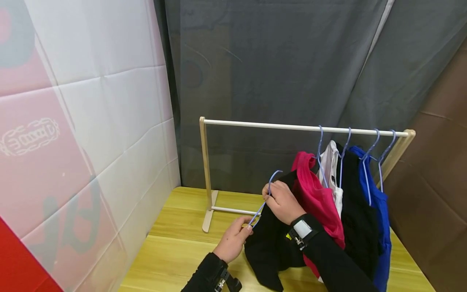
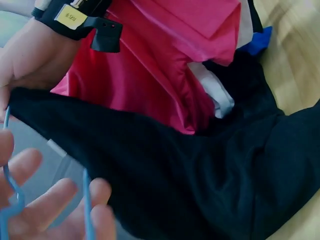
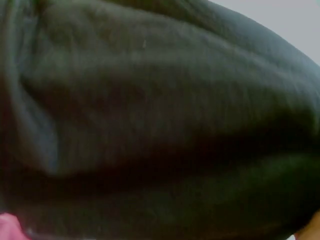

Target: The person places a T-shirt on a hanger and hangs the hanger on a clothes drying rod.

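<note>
A light blue clothes hanger (image 1: 263, 206) slants between my two hands, its hook pointing up and right. My left hand (image 1: 233, 239) pinches the lower end of the hanger. Higher up, near the hook, my right hand (image 1: 282, 202) grips the hanger together with the edge of a black garment (image 1: 270, 243). That garment drapes down below the right hand onto the table. In the left wrist view, the hanger's blue bars (image 2: 87, 205) run past the left fingers, beside the black cloth (image 2: 190, 170). Black cloth (image 3: 160, 110) fills most of the right wrist view and hides the right hand.
A wooden rack (image 1: 255, 125) with a white rod stands on the yellow wood-grain table (image 1: 178, 227). On its right part hang a pink garment (image 1: 317, 190), a white one (image 1: 330, 158), a black one (image 1: 359, 227) and a blue one (image 1: 383, 231), on light blue hangers.
</note>
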The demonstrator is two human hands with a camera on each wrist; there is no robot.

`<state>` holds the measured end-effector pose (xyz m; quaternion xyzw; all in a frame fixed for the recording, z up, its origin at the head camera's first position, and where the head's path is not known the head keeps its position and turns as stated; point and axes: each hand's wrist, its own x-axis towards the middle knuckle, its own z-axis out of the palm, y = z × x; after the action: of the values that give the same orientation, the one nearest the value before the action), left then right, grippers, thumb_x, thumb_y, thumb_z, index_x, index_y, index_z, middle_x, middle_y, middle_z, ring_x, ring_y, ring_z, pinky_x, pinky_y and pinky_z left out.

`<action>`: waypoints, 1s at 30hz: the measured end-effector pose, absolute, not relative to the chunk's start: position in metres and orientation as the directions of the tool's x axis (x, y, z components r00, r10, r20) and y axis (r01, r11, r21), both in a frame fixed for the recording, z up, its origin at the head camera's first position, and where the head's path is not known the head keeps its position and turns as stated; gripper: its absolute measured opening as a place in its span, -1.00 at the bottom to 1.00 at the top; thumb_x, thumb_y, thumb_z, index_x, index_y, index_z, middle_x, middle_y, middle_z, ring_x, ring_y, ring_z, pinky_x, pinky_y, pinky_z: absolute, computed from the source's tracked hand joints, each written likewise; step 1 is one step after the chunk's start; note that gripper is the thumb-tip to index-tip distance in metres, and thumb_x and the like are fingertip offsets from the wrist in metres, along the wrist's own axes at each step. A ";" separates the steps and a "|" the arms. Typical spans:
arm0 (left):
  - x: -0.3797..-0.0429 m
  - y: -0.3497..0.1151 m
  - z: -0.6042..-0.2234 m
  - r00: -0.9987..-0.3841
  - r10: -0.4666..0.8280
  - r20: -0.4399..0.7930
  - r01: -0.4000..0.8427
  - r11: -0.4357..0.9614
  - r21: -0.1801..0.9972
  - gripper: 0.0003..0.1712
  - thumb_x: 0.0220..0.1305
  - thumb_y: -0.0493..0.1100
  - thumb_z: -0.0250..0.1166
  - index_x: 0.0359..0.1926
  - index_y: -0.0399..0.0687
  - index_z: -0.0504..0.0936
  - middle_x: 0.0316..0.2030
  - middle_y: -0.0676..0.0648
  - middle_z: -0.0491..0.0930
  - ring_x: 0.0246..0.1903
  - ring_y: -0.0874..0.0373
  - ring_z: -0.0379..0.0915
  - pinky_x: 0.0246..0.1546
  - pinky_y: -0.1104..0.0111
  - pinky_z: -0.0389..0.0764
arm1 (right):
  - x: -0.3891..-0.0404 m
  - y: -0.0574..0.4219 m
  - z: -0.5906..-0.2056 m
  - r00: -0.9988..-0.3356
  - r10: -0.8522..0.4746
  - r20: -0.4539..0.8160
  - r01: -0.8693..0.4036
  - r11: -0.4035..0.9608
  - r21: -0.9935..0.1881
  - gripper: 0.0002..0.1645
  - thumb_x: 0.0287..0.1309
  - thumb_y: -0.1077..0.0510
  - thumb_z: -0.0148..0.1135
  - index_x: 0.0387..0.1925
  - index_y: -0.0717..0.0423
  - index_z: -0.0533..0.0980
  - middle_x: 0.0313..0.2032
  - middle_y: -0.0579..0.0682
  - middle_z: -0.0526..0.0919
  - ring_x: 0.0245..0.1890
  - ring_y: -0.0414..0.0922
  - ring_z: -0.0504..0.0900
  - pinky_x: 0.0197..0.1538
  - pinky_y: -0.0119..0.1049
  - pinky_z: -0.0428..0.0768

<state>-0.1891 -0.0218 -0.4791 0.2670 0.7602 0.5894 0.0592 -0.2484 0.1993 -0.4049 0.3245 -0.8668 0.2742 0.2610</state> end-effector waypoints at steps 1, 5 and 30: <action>-0.190 -0.022 -0.479 -0.842 0.498 0.205 0.318 0.152 0.936 -0.61 0.64 -0.09 -0.07 0.33 -0.08 0.43 0.14 -0.16 0.45 -0.01 -0.02 0.50 -0.18 0.28 0.52 | -0.248 0.198 -0.405 -0.659 -0.410 0.630 -0.698 0.645 -0.311 -0.79 0.19 0.30 0.02 -0.44 -0.07 0.44 -0.45 -0.28 0.44 -0.33 -0.19 0.37 0.01 -0.07 0.35; -0.195 -0.022 -0.478 -0.782 0.605 0.153 0.247 0.075 0.966 -0.52 0.66 -0.05 -0.14 0.46 -0.04 0.29 0.32 -0.20 0.38 0.10 -0.11 0.46 -0.12 0.22 0.54 | -0.247 0.195 -0.405 -0.684 -0.367 0.630 -0.677 0.641 -0.362 -0.76 0.15 0.34 -0.01 -0.46 -0.06 0.45 -0.46 -0.19 0.47 -0.36 -0.16 0.37 -0.04 -0.06 0.36; -0.202 -0.051 -0.503 -0.808 0.550 0.213 0.507 0.461 0.728 -0.69 0.55 -0.08 0.11 -0.37 0.06 0.67 -0.30 0.21 0.51 -0.29 0.30 0.42 -0.20 0.38 0.47 | -0.255 0.222 -0.407 -0.812 -0.128 0.569 -0.473 0.715 -0.514 -0.78 0.21 0.35 -0.03 -0.36 0.03 0.50 -0.34 -0.02 0.58 -0.29 -0.07 0.46 -0.21 -0.12 0.44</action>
<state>-0.2022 -0.0508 -0.5034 0.3091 0.8544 0.4168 0.0260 -0.2546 0.2218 -0.4066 0.1689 -0.8900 0.3374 0.2558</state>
